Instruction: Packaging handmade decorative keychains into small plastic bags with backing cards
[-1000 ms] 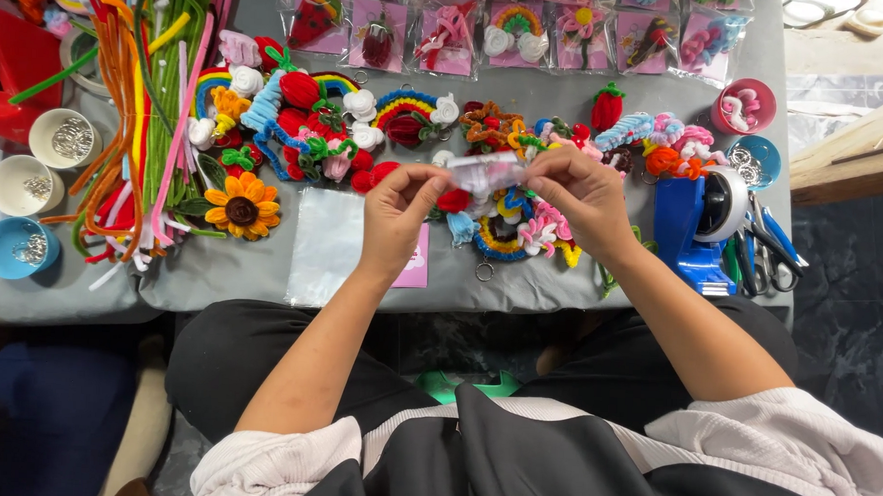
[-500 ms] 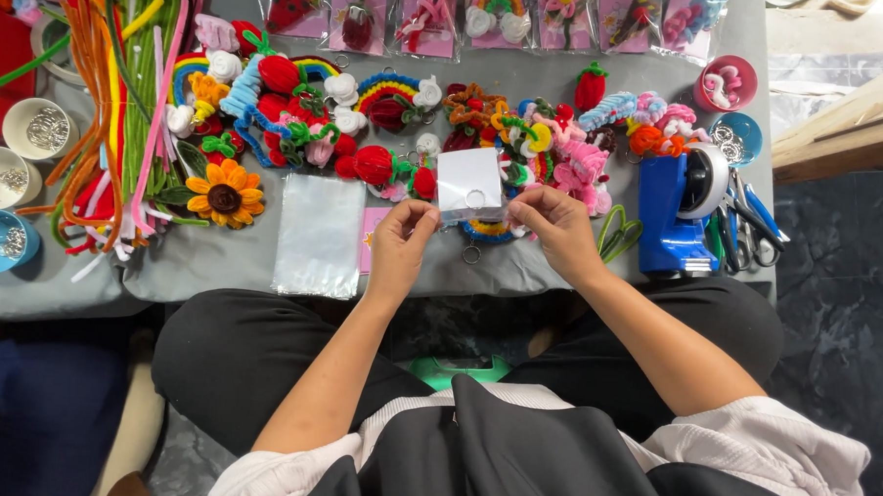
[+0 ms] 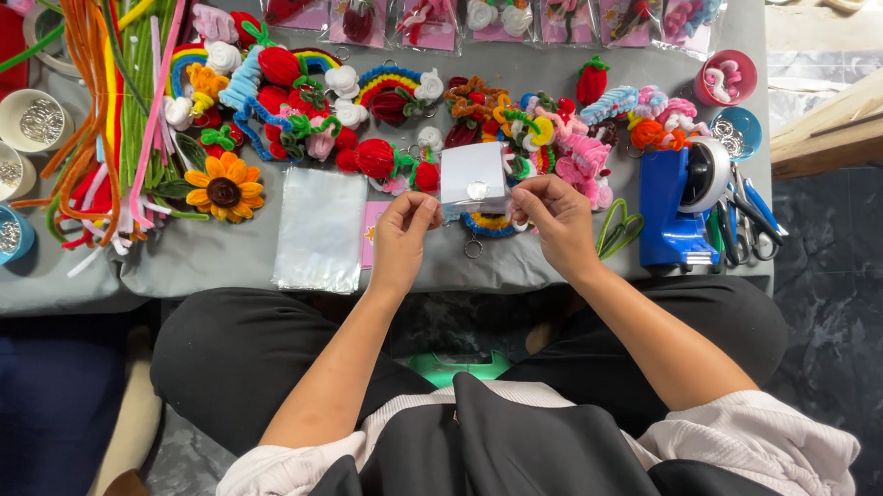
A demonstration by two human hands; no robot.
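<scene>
Both hands pinch a small clear plastic sleeve (image 3: 474,178) with a white card inside, flat and glossy, held above the worktop (image 3: 206,259) edge over a rainbow charm (image 3: 488,223) with a metal ring. Left hand (image 3: 404,239) grip closed on the sleeve's lower left corner, right hand (image 3: 556,219) grip closed on its right edge. Worktop cloth is grey and matte. Versus half a second ago the sleeve sits about the same spot between the hands, fingers slightly tighter on it; a second ago the hands were lower among the charms with the sleeve barely raised. Around: a stack of shiny clear bags (image 3: 320,228) just left of the left hand, a fuzzy sunflower (image 3: 224,188), long pipe cleaners (image 3: 114,90) in orange, green and pink, small round bowls (image 3: 33,118) of metal rings at far left, a blue tape dispenser (image 3: 680,203) and scissors (image 3: 746,224) at right, bagged charms (image 3: 489,10) along the far edge. Fuzzy charms crowd behind the sleeve.
</scene>
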